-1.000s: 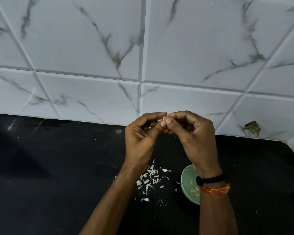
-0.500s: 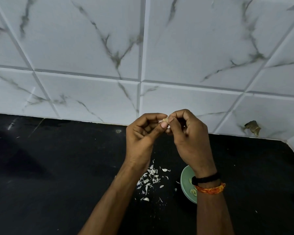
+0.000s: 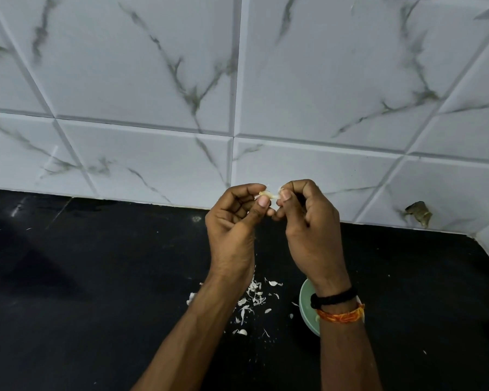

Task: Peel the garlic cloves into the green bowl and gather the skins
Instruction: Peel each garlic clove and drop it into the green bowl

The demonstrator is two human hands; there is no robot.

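Two wristbands (image 3: 340, 309), one black and one orange, crossed the right forearm above the green bowl (image 3: 308, 306). Loose skins (image 3: 253, 299) lay scattered just left of it on the black counter (image 3: 96, 277). Farther up, the left hand (image 3: 233, 224) and right hand (image 3: 312, 221) each pinched an end of the garlic clove (image 3: 268, 195) between thumb and fingertips. No writing showed.

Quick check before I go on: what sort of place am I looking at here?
Most likely a home kitchen: a black stone counter against a white marble-look tiled wall, garlic skins scattered on it beside a green bowl, and both hands peeling a garlic clove.
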